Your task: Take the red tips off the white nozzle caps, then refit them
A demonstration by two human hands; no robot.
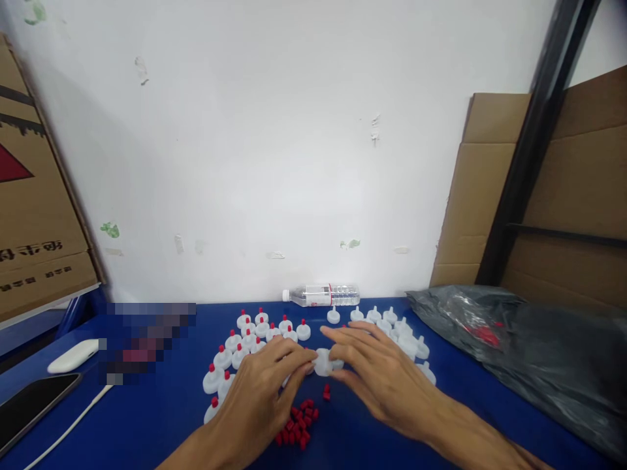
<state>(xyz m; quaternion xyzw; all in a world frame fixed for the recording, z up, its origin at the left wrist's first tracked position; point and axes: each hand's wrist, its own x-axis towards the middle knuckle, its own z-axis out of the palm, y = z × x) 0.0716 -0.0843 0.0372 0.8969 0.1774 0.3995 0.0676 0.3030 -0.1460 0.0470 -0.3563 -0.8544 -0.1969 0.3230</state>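
Observation:
Between my two hands is a white nozzle cap (pixel 322 362), its round face turned toward me. My right hand (pixel 379 369) grips its right edge between thumb and fingers. At its left side, my left hand (pixel 274 378) is closed in a pinch; whatever lies between those fingertips is hidden. Below them a pile of small red tip caps (pixel 298 424) lies on the blue table, with a few red tip caps (pixel 326 391) apart from it. On the left stand several white nozzle caps with red tips (pixel 240 356). Bare white nozzle caps (pixel 390 316) stand on the right.
A clear plastic bottle (pixel 323 295) lies against the wall. Dark grey plastic sheeting (pixel 529 365) covers the right side, with a clear bag of red pieces (pixel 482 333) on it. A phone (pixel 34 408), white case (pixel 73 356) and cable (pixel 73 424) lie at left.

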